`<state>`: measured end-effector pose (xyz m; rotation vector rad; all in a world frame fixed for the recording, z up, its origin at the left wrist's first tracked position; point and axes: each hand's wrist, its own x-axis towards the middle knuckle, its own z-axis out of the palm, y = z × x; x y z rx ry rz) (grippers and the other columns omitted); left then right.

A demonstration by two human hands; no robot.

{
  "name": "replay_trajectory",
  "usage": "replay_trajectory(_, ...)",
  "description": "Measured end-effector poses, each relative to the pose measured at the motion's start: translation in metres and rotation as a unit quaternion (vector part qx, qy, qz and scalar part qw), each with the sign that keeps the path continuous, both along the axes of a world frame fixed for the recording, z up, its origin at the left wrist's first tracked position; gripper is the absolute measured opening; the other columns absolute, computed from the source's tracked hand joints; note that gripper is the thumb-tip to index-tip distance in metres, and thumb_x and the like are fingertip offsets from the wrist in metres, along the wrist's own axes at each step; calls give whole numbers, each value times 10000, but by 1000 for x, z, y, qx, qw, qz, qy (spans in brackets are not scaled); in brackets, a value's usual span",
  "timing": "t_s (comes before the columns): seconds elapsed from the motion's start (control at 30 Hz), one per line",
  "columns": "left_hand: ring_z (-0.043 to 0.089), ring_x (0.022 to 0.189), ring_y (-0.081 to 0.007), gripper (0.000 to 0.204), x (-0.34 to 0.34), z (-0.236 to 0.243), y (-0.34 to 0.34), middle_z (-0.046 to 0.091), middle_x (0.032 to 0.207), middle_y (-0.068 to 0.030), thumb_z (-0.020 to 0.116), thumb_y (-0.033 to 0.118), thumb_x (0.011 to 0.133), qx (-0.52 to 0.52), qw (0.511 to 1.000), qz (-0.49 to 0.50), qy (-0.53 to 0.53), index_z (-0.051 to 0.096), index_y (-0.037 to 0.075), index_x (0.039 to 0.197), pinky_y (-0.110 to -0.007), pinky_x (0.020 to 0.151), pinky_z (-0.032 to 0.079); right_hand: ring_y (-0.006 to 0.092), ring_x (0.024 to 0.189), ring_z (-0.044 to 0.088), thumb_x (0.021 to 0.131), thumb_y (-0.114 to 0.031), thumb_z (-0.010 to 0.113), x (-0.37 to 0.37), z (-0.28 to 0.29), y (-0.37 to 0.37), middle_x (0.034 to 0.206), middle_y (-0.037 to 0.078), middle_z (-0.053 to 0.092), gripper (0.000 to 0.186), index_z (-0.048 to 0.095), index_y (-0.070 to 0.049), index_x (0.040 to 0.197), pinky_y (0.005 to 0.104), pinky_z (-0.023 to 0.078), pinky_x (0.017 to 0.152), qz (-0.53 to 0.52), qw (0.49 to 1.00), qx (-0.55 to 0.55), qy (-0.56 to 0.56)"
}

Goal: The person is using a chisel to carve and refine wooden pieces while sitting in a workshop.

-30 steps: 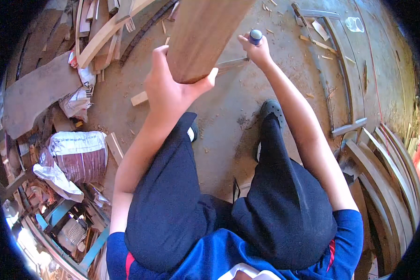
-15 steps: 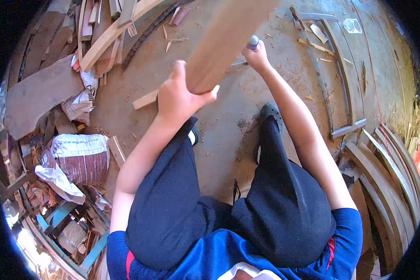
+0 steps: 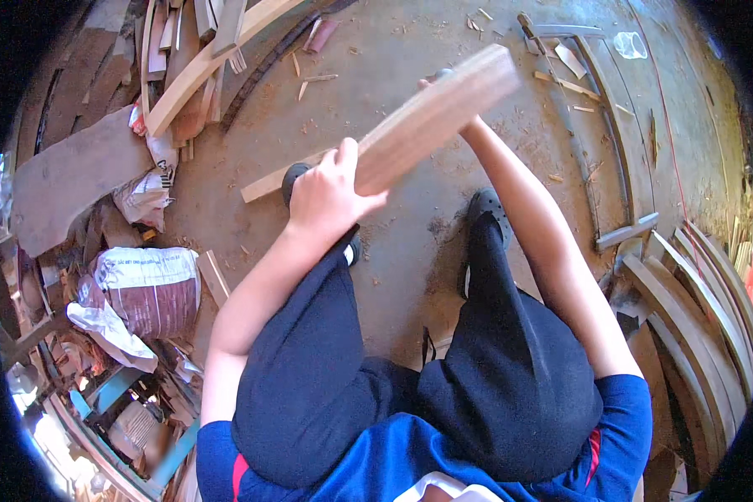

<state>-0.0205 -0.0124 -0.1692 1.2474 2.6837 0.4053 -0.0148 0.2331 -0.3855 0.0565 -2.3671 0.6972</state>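
The wooden board (image 3: 439, 117) is in the left hand (image 3: 326, 197), in the air above the floor and slanting away toward the upper right. Over the last second it has dropped lower and farther from the face: its far end, out of sight before, now shows whole. I judge that this turns the broad face into easier view while putting the right hand (image 3: 425, 84) mostly behind the wood.

The left hand is closed firmly on the near end, thumb along one edge and fingers over the opposite one. Only fingertips and wrist of the right show past the board; beside them stands the rounded, greyish end of a handle (image 3: 443, 74). The hand looks wrapped round it, though I cannot tell how tightly.

The board is flat and straight-edged, pale along its narrow side and warmer brown across the face, the far end smeared by motion. Just beyond the left hand, a pale squared strip (image 3: 263, 186) lies on the dusty, shaving-flecked floor (image 3: 402, 301). A grey perforated clog (image 3: 487, 213) rests to the right.

Farther out, a crumpled woven sack (image 3: 155, 293), white above and brown below, slumps on the left; curved, smooth-sided timbers (image 3: 686, 343) stack like ribs on the right.
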Motion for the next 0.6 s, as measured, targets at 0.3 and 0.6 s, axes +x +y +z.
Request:
replay_trajectory(0.3,620,694,-345,667,0,6,3,594,816,-158,795,421,564,201,970,78,111,445,56,999,-418,587,512,80,542,457,751,-180,652,2,33,-15,565,-13,521,191,591,-8,695,277,408,521,-8,942,-335,-33)
replay_trajectory(0.6,626,731,-359,665,-1,18,-2,617,813,-177,818,394,534,202,970,129,46,457,61,982,-439,625,502,95,510,404,763,-193,644,7,45,-17,518,18,445,279,502,-15,601,300,379,491,-45,911,-391,-119)
